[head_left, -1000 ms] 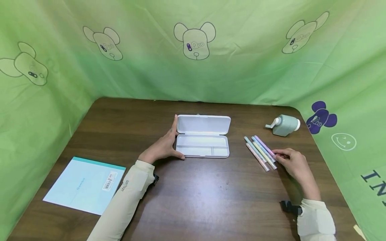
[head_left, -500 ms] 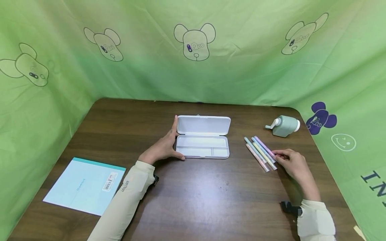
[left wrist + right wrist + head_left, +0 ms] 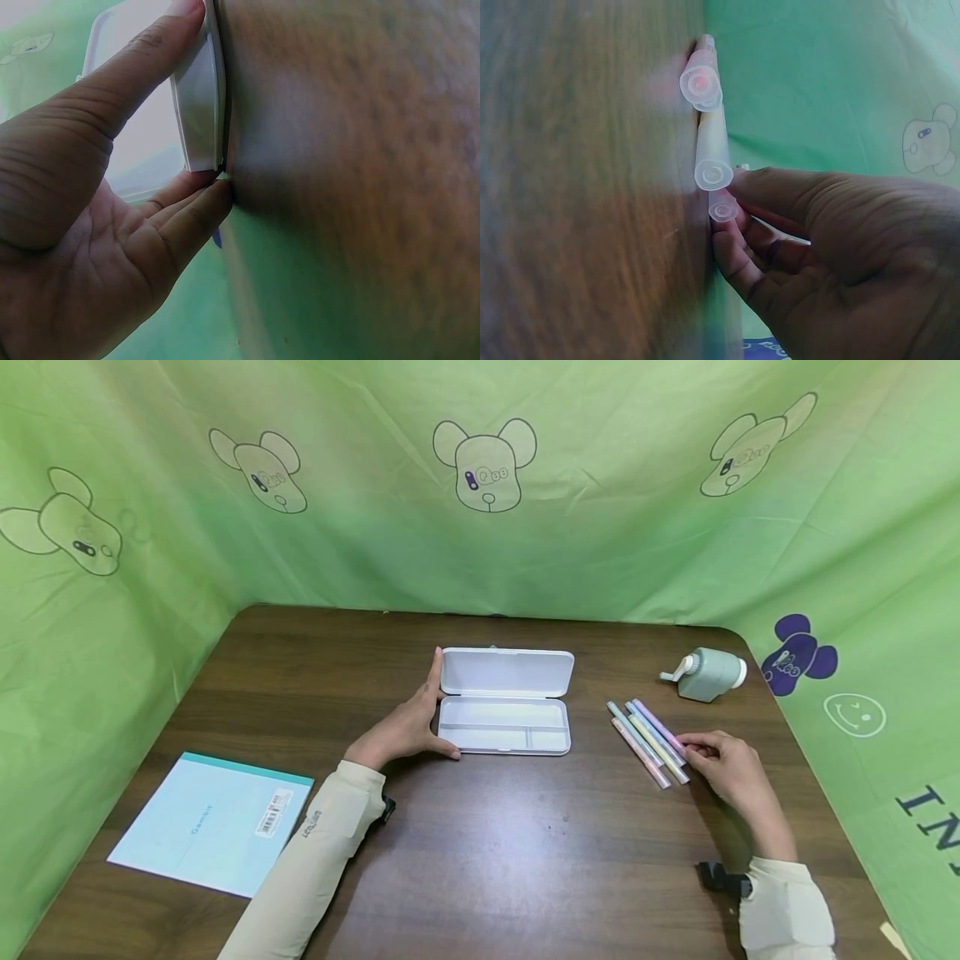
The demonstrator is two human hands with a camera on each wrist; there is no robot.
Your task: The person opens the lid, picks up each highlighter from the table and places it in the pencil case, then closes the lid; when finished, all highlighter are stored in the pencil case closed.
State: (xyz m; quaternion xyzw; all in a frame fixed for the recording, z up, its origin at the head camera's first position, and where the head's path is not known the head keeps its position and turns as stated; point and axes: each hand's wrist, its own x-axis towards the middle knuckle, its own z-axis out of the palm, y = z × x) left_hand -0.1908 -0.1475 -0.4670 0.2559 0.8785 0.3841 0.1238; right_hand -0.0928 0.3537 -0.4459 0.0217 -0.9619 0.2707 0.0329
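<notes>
A white pencil case [image 3: 487,712] lies with its lid [image 3: 507,672] raised, showing the bare compartments inside. My left hand [image 3: 405,724] holds the case at its left end, thumb at the front corner and fingers along the side and back. In the left wrist view the thumb [image 3: 112,90] lies across the case's wall [image 3: 201,112]. Right of the case, several pastel pens [image 3: 637,752] lie side by side on the table. My right hand [image 3: 731,770] pinches the purple pen [image 3: 657,721] near its lower end, between thumb and fingers; in the right wrist view the yellow pen [image 3: 714,146] sits close beside.
A grey-green bottle [image 3: 708,674] with a white cap lies behind the pens. At the left is a light blue notebook [image 3: 202,818] with a barcode label. Green printed cloth [image 3: 487,560] hangs around the brown wooden table [image 3: 480,843].
</notes>
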